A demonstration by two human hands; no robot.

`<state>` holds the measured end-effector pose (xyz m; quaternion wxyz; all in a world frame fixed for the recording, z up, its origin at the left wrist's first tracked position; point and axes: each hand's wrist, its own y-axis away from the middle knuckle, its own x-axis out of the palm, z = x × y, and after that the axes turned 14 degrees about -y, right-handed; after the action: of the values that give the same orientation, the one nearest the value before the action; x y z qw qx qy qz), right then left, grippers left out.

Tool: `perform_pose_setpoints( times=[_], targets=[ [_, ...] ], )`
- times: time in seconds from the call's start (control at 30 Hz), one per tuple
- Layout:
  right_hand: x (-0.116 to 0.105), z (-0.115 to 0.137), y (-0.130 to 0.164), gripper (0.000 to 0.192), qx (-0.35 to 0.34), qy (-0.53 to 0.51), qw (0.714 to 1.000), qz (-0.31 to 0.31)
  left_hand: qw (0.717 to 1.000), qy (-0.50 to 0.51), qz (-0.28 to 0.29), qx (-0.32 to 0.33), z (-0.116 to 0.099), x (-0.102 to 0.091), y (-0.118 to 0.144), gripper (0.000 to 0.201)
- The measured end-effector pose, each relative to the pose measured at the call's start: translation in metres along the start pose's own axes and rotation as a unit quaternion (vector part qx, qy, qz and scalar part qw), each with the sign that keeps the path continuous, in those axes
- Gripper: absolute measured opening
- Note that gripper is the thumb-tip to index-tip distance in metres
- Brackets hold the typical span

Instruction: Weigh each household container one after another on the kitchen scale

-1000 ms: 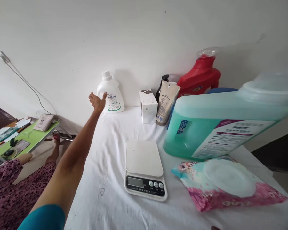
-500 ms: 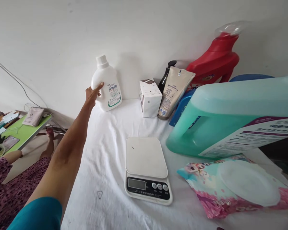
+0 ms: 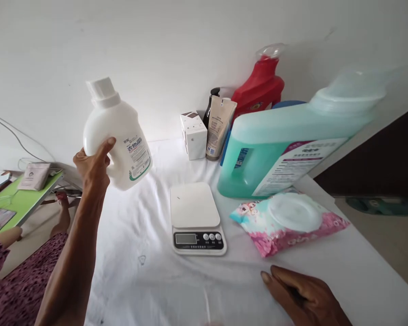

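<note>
My left hand (image 3: 95, 165) grips the handle of a white laundry liquid bottle (image 3: 122, 131), with the thumb over the handle's front. The bottle has a white cap and a label with blue characters and a green edge. It is tilted and appears held above the white cloth. To its right lies a white kitchen scale (image 3: 195, 206) with nothing on its platform. My right hand (image 3: 302, 294) is at the lower right, loosely curled and empty, thumb and forefinger slightly apart. A pack of wet wipes (image 3: 268, 224) lies just beyond it.
Along the wall stand a small white box (image 3: 195, 140), a beige tube (image 3: 219, 127), a black pump bottle (image 3: 209, 106) and a red bottle (image 3: 258, 88). A large green jug (image 3: 248, 167) stands in front. At left, a person's patterned clothing (image 3: 30, 285) shows beside a green table (image 3: 23, 199).
My left hand has brought the white bottle from beside the wall nearer and to the left. My right hand has come into view at the lower right. The view has shifted.
</note>
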<state>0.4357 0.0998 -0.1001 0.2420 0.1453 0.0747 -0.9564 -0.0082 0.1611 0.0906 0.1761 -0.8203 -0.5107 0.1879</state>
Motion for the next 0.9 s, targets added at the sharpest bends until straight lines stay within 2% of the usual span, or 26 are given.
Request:
perform_pose_setpoints(
  times=[0.07, 0.17, 0.27, 0.43, 0.7, 0.8, 0.9],
  targets=[
    [0.003, 0.006, -0.002, 0.051, -0.019, 0.001, 1.000, -0.014, 0.999, 0.023, 0.024, 0.000, -0.017, -0.016, 0.017, 0.044],
    [0.007, 0.017, -0.004, 0.050, -0.025, 0.011, 1.000, -0.013, 0.994, 0.072, 0.076, -0.012, -0.037, -0.023, 0.046, 0.047],
    [0.008, 0.025, -0.005, 0.049, -0.041, 0.020, 0.999, -0.012, 0.986, 0.106, 0.127, -0.036, -0.046, -0.015, 0.076, 0.052],
    [0.008, 0.031, -0.004, 0.046, -0.067, 0.037, 0.997, -0.016, 0.977, 0.105, 0.173, -0.060, -0.044, 0.006, 0.111, 0.054],
    [0.012, 0.031, -0.004, 0.045, -0.087, 0.060, 0.994, -0.027, 0.971, 0.101, 0.210, -0.051, -0.043, 0.019, 0.122, 0.054],
    [0.007, 0.037, -0.005, 0.048, -0.043, 0.023, 0.999, -0.004, 0.970, 0.093, 0.222, -0.040, -0.044, 0.021, 0.125, 0.054],
    [-0.004, 0.050, -0.004, 0.047, 0.036, -0.056, 0.995, 0.069, 0.971, 0.080, 0.225, -0.035, -0.045, 0.023, 0.127, 0.055]
  ],
)
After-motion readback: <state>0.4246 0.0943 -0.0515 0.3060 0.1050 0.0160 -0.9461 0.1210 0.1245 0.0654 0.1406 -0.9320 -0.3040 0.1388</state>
